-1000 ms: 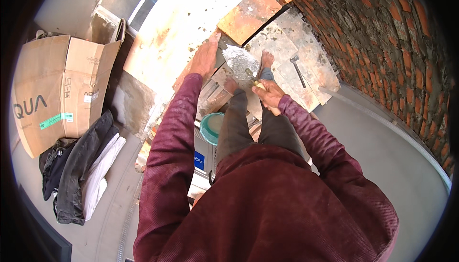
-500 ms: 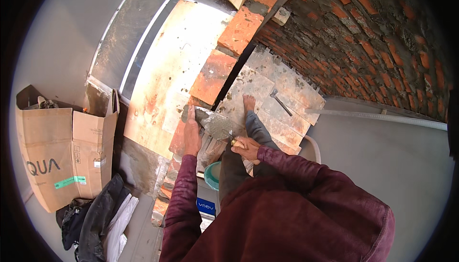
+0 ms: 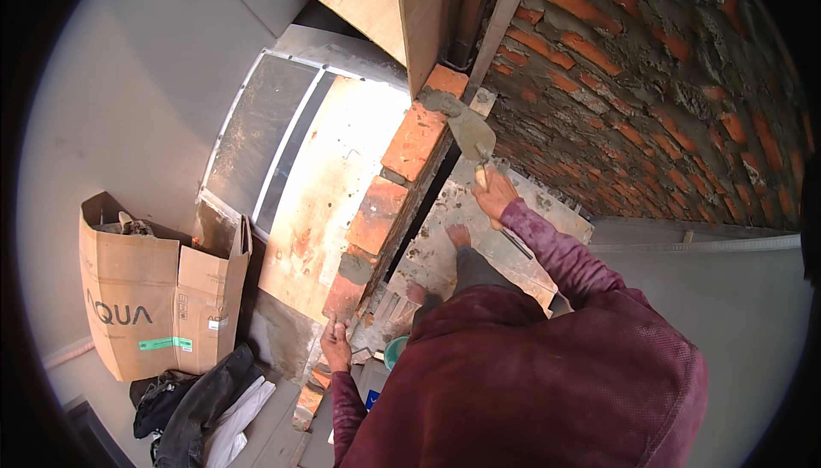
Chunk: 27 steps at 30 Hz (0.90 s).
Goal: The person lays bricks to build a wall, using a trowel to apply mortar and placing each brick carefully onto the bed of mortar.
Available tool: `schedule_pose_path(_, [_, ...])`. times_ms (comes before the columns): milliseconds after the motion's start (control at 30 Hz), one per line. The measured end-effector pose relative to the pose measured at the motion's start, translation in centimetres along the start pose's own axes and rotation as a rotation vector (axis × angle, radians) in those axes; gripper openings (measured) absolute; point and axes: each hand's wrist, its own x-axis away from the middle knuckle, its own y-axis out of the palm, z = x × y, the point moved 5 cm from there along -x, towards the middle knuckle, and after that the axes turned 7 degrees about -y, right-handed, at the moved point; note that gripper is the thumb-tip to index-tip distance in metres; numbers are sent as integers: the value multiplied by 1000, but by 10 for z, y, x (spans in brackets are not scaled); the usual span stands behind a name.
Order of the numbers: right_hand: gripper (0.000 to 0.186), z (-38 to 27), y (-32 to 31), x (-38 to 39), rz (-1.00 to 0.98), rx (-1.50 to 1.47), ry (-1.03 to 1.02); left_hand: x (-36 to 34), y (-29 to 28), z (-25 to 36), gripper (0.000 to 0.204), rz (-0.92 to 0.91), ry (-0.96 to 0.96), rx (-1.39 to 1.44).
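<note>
I note the right hand (image 3: 494,196) has risen, gripping the trowel (image 3: 469,132); its blade points toward 11 o'clock over the brick row (image 3: 402,177). Left hand (image 3: 335,347) grasps the row's end.

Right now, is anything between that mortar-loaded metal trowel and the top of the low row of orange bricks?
Nothing visible blocks it. The right hand holds the grey metal trowel with its blade reaching the far end of the orange brick row. The left hand rests at the row's near end, well clear.
</note>
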Motion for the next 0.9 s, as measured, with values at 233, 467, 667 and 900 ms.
schedule_pose_path(233, [37,38,-12,-89,96,85,48,61,57,-16,55,119,-132,253])
schedule_pose_path(467, [48,48,-57,-83,-440,-116,27,48,121,-4,56,-66,-213,162])
schedule_pose_path(667, [48,93,-22,-161,-436,265,-263,30,130,34,56,-78,-152,128])
schedule_pose_path(900, [45,80,-28,-150,-688,-48,340,29,131,55,55,-58,-180,126])
